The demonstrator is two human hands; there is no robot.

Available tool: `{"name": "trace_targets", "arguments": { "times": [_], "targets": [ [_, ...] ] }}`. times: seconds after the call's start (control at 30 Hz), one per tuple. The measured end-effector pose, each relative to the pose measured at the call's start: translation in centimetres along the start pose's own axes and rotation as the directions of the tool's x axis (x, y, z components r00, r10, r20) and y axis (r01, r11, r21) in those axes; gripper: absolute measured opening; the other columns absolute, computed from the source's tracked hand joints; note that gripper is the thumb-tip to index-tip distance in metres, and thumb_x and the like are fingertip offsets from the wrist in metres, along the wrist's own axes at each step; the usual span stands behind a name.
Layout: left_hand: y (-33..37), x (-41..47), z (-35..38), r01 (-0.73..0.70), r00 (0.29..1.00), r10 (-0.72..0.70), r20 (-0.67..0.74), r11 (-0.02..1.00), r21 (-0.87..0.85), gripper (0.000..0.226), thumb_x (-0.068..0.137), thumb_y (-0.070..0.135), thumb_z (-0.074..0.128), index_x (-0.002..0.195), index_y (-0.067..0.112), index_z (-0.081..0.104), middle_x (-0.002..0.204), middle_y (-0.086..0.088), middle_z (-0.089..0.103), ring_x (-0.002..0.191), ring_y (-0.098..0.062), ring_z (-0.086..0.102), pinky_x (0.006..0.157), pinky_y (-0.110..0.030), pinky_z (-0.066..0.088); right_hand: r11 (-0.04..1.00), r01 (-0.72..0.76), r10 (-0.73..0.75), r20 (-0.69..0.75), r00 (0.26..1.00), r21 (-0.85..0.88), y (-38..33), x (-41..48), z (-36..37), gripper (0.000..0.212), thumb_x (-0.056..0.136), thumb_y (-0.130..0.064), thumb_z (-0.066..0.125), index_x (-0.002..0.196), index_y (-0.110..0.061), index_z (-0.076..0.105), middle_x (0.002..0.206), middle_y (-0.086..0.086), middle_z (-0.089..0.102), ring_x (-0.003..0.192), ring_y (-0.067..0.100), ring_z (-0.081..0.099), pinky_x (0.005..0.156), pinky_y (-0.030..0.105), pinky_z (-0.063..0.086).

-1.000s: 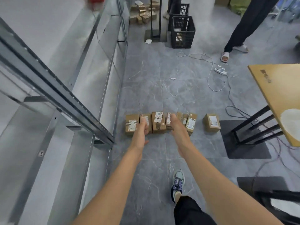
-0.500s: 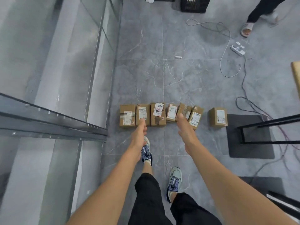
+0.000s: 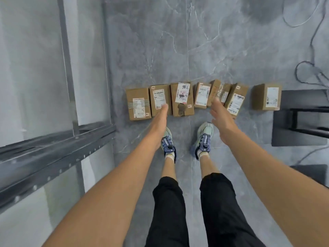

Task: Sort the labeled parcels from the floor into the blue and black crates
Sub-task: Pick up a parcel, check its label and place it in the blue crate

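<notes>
Several small brown cardboard parcels with white labels lie in a row on the grey floor. The leftmost parcel point(image 3: 138, 103) has black stripes; beside it lie a second parcel point(image 3: 159, 97) and a larger one marked 7186 point(image 3: 181, 98). A lone parcel point(image 3: 267, 96) sits apart at the right. My left hand point(image 3: 160, 120) reaches down with straight fingers, its tips over the second parcel's near edge. My right hand point(image 3: 219, 114) is spread open above the tilted parcels point(image 3: 218, 91) right of centre. Neither hand holds anything. No crate is in view.
A metal shelf frame point(image 3: 53, 150) with a grey beam stands at the left. A dark base plate with black legs point(image 3: 300, 118) sits at the right. Cables point(image 3: 309, 72) trail over the floor at the upper right. My two feet stand just short of the row.
I have stepped up to the row and the view has tipped down, so the crates and the other person have left the frame. Both hands stay stretched toward the parcels, the right one now spread.
</notes>
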State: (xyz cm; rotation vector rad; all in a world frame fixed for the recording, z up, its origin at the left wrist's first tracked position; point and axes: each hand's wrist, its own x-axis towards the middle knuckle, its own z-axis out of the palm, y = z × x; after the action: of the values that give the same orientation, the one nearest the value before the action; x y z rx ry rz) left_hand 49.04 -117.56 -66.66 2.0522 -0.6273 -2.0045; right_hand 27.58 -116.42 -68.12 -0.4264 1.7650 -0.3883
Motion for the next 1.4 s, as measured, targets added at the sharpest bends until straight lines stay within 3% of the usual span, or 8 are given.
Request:
{"name": "trace_targets", "arguments": {
  "times": [0.23,0.43,0.67,0.8,0.9,1.1,1.3,1.4],
  "targets": [
    [-2.5,13.6,2.2,0.054,0.998,-0.055,0.008,0.997,0.054,0.072,0.103,0.067,0.029,0.159,0.022,0.035,0.165,-0.001,0.035,0.150,-0.019,0.033,0.123,-0.052,0.027,0.998,-0.060,0.060,0.028,0.998,-0.009,3.2,14.7,3.3,0.084,0.103,-0.073,0.028,0.169,-0.022,0.024,0.175,0.002,0.026,0.160,0.026,0.028,0.129,0.056,0.023],
    [-6.0,24.4,5.5,0.125,0.992,-0.125,0.004,0.991,0.050,0.067,0.105,0.063,0.027,0.159,0.025,0.034,0.166,-0.002,0.032,0.151,-0.022,0.032,0.123,-0.050,0.024,0.991,-0.115,0.118,0.050,0.992,-0.063,7.9,24.9,5.5,0.068,0.111,-0.060,0.027,0.164,-0.019,0.037,0.168,0.002,0.042,0.153,0.022,0.040,0.123,0.041,0.032],
    [-9.4,32.9,7.6,0.123,0.992,-0.123,-0.019,0.992,0.000,0.066,0.105,0.066,0.020,0.161,0.032,0.025,0.169,-0.001,0.024,0.154,-0.024,0.024,0.124,-0.054,0.017,0.989,-0.124,0.127,0.043,0.991,-0.083,12.4,32.4,5.5,0.070,0.110,-0.063,0.025,0.165,-0.020,0.034,0.169,0.001,0.040,0.152,0.022,0.040,0.125,0.047,0.031],
    [-10.8,35.5,8.0,0.134,0.989,-0.135,-0.053,0.991,-0.019,0.068,0.103,0.069,0.021,0.158,0.033,0.036,0.165,-0.001,0.036,0.151,-0.023,0.031,0.124,-0.054,0.020,0.991,-0.089,0.091,0.017,0.996,-0.096,13.5,34.0,5.9,0.056,0.110,-0.060,0.027,0.141,-0.029,0.062,0.142,-0.006,0.064,0.132,0.018,0.057,0.118,0.047,0.040],
    [-11.7,36.6,8.4,0.134,0.989,-0.137,-0.063,0.990,-0.052,0.065,0.103,0.069,0.024,0.152,0.034,0.047,0.157,0.000,0.048,0.145,-0.022,0.041,0.121,-0.047,0.025,0.992,-0.054,0.054,-0.010,0.999,-0.112,13.8,34.9,6.9,0.048,0.112,-0.052,0.026,0.120,-0.032,0.069,0.114,-0.011,0.068,0.108,0.007,0.061,0.093,0.033,0.047],
    [-12.6,36.9,8.6,0.126,0.988,-0.134,-0.073,0.987,-0.102,0.070,0.096,0.076,0.027,0.152,0.039,0.046,0.159,0.003,0.046,0.146,-0.021,0.039,0.122,-0.053,0.021,0.989,-0.146,0.147,0.039,0.988,-0.036,13.1,36.0,8.5,0.064,0.110,-0.061,0.027,0.152,-0.021,0.056,0.150,0.002,0.062,0.133,0.022,0.056,0.105,0.039,0.037],
    [-11.8,34.7,8.3,0.057,0.998,-0.062,-0.031,0.988,-0.144,0.063,0.101,0.070,0.026,0.153,0.039,0.043,0.157,0.007,0.047,0.145,-0.017,0.040,0.122,-0.048,0.024,0.986,-0.148,0.146,0.037,0.989,0.072,13.2,34.4,7.9,0.068,0.105,-0.067,0.033,0.155,-0.025,0.053,0.152,0.000,0.061,0.140,0.026,0.056,0.112,0.047,0.046],
    [-10.8,31.8,7.9,0.022,0.999,-0.027,-0.028,0.987,-0.159,0.067,0.098,0.075,0.030,0.155,0.041,0.039,0.160,0.008,0.043,0.147,-0.017,0.037,0.122,-0.051,0.024,0.993,-0.098,0.095,0.045,0.995,0.072,11.8,31.4,6.8,0.059,0.108,-0.065,0.031,0.149,-0.033,0.057,0.141,-0.008,0.068,0.126,0.014,0.064,0.091,0.032,0.055]
  ]
}}
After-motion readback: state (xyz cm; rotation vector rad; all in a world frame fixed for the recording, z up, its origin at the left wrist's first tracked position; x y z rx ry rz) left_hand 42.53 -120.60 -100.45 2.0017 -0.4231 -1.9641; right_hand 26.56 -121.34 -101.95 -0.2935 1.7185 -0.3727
